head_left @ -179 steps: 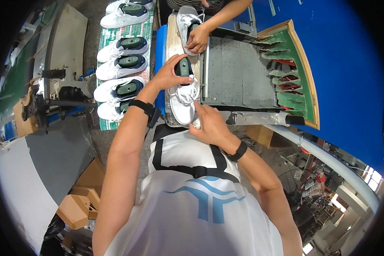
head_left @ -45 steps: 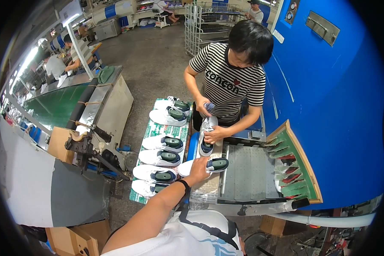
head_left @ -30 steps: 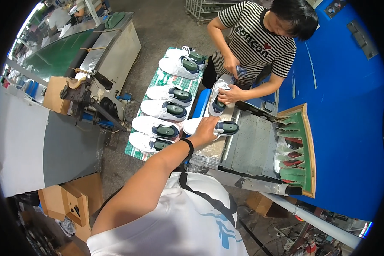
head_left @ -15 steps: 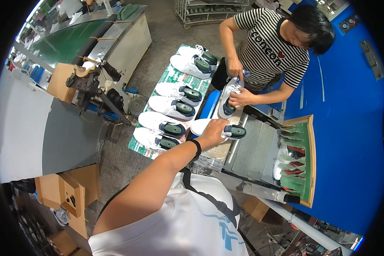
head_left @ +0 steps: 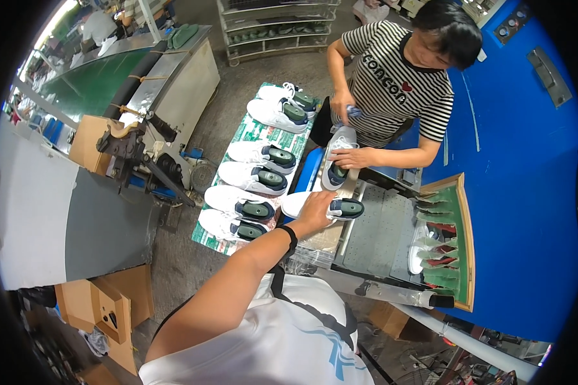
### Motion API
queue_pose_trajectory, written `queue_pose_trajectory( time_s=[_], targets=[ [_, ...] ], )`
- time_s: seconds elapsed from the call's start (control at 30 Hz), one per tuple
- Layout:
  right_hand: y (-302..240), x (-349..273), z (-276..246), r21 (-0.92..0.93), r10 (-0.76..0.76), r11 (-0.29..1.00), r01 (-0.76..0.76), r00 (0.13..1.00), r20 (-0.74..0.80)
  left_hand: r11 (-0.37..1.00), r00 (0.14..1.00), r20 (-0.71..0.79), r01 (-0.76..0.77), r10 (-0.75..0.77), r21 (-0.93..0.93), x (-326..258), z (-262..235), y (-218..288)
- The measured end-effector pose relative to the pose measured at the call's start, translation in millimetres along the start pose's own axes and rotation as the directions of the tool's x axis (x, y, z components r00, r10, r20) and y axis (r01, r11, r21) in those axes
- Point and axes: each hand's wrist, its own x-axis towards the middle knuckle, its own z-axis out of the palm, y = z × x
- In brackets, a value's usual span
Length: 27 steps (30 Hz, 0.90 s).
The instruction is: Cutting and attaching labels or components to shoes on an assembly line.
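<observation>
A white sneaker with a dark collar and a green shoe last inside it lies crosswise on a cardboard-covered ledge. My left hand, with a black band at the wrist, is closed over its middle. My right hand is out of view. Just beyond, a co-worker in a striped top rests one hand on another lasted sneaker. The co-worker's other hand holds a small bluish object near that shoe's toe; its kind is unclear.
Several lasted white sneakers stand in pairs on a green-and-white board to the left. At right, a grey metal conveyor leads into a blue machine through green strips, where another white shoe shows. A wheeled rack stands behind.
The co-worker's hand with the bluish object has lifted off the laces toward the toe, while the other hand shifts over the shoe. My left hand stays on its sneaker. The view has shifted slightly.
</observation>
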Motion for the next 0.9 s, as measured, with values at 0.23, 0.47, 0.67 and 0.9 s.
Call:
queue_pose_trajectory(
  time_s=[0.23,0.47,0.67,0.9],
  targets=[
    [4.9,-10.9,16.9,0.07,0.066,0.995,-0.064,0.997,-0.031,1.0,1.0,0.003,-0.031,0.031,-0.006,0.1,2.5,-0.3],
    [29.8,-48.4,35.6,0.089,0.144,0.986,-0.143,0.99,0.001,0.996,0.997,-0.002,-0.079,0.079,0.03,-0.2,4.7,-9.6],
    [57.3,-90.6,55.1,0.093,0.209,0.973,-0.212,0.977,0.039,0.984,0.993,0.07,-0.103,0.094,0.146,3.2,5.6,-6.6],
    [157.6,-171.9,103.3,0.312,0.398,0.883,-0.351,0.912,-0.1,0.988,0.985,0.078,-0.152,0.153,-0.02,-55.3,-18.7,57.3]
  ],
)
